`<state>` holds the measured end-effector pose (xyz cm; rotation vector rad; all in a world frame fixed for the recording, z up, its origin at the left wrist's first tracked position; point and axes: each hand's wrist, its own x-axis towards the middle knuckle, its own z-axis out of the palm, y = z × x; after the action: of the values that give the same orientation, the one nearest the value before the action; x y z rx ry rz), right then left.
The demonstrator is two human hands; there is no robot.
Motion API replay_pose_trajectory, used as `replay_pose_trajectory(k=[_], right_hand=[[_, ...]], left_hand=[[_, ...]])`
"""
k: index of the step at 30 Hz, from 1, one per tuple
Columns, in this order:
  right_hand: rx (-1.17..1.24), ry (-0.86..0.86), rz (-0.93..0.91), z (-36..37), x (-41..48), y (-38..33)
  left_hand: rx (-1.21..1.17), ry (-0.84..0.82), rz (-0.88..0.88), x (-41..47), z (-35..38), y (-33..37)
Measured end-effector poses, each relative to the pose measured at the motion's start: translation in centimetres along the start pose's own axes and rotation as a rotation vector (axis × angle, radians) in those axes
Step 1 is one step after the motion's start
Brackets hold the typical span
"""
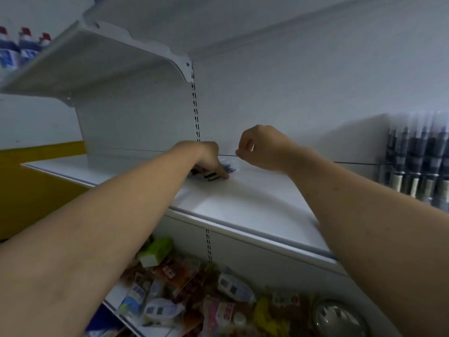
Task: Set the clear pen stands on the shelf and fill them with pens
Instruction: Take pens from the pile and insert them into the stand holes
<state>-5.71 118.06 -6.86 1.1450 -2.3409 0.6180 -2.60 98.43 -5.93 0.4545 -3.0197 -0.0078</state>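
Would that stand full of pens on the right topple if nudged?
The pen stand is packed with pens, so likely weighty for its size. Its pens stand tall and upright, so a high push might tip it. On the smooth white shelf, a low push would likely slide it.

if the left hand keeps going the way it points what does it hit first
The left hand rests on a bundle of dark pens. Past them, it would likely meet the shelf's white back panel, though depth is unclear.
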Motion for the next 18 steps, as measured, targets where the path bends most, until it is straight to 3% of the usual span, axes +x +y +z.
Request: replay_pose_trajectory(k=[9, 18], right_hand=[[0.024, -0.001, -0.005, -0.4, -0.4, -0.1], [0.032, 0.015, 0.0, -1.1, -1.5, -0.6]], left_hand=[[-0.056, -0.136, 0.014, -0.3, -0.8, 1.6], [0.127, -0.037, 0.117, -2.6, 0.8, 2.8]])
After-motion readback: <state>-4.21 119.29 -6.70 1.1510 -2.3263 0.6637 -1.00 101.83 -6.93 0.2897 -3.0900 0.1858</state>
